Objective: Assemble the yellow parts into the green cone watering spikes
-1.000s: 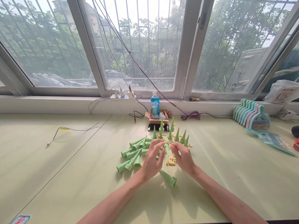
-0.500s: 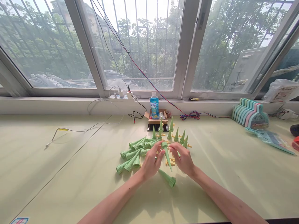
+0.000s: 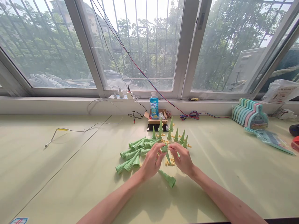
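My left hand [image 3: 151, 160] grips a green watering spike [image 3: 165, 150] by its wide collar, point downward. Close against its right side, my right hand [image 3: 182, 158] is closed in a pinch at the collar; what sits between those fingertips is too small to make out. Below my hands, a loose green spike [image 3: 169, 179] lies on its side. To the left is a pile of green spikes [image 3: 132, 155]. Behind my hands several spikes [image 3: 182, 137] stand points up, with yellow valve pieces [image 3: 189, 146] at their bases. More yellow pieces [image 3: 170, 162] lie between my hands, partly hidden.
A blue-labelled bottle [image 3: 154, 106] stands in a small cardboard box [image 3: 155, 122] behind a dark phone [image 3: 151, 128]. Cables [image 3: 190, 115] run along the back of the table [image 3: 70, 186]. At right are a row of pastel plastic items [image 3: 257, 116] and a packaged blue tool [image 3: 268, 140].
The held spike has tilted, so its collar opening shows more and its point looks shorter and higher. Both hands stay almost in place.
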The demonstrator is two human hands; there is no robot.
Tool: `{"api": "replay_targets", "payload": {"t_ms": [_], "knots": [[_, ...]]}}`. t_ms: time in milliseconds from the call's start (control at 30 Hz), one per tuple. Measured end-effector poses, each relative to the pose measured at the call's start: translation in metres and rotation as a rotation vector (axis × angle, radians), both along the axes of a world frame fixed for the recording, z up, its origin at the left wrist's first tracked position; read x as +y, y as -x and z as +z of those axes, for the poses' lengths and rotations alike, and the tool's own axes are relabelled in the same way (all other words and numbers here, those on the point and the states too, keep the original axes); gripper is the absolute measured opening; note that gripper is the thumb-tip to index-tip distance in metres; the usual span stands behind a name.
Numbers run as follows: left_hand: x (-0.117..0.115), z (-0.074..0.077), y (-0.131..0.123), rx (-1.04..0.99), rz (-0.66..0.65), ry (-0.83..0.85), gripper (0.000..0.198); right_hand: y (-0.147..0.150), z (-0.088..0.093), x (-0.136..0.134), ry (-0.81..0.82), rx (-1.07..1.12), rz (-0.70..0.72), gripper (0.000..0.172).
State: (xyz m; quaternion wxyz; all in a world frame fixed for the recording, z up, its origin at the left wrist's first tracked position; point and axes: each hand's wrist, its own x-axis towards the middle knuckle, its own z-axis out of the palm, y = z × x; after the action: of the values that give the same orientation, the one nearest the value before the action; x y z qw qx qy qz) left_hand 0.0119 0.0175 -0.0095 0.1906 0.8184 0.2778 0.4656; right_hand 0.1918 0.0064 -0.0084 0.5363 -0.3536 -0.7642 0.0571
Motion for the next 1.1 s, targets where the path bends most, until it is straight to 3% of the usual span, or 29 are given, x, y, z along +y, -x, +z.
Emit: {"api": "replay_targets", "payload": {"t_ms": [233, 533, 767, 1100], "knots": [[0.000, 0.001, 0.000, -0.039, -0.013, -0.040, 0.030, 0.001, 0.000, -0.002, -0.004, -0.019, -0.014, 0.019], [0.001, -0.001, 0.000, -0.063, 0.060, 0.050, 0.031, 0.001, -0.003, -0.002, 0.059, -0.003, 0.006, 0.014], [-0.002, 0.003, -0.004, -0.117, 0.079, 0.116, 0.030, 0.004, 0.005, -0.005, -0.019, 0.058, -0.034, 0.016], [-0.007, 0.014, -0.003, -0.271, -0.029, 0.521, 0.038, 0.004, 0.005, -0.004, -0.022, 0.020, 0.044, 0.020]]}}
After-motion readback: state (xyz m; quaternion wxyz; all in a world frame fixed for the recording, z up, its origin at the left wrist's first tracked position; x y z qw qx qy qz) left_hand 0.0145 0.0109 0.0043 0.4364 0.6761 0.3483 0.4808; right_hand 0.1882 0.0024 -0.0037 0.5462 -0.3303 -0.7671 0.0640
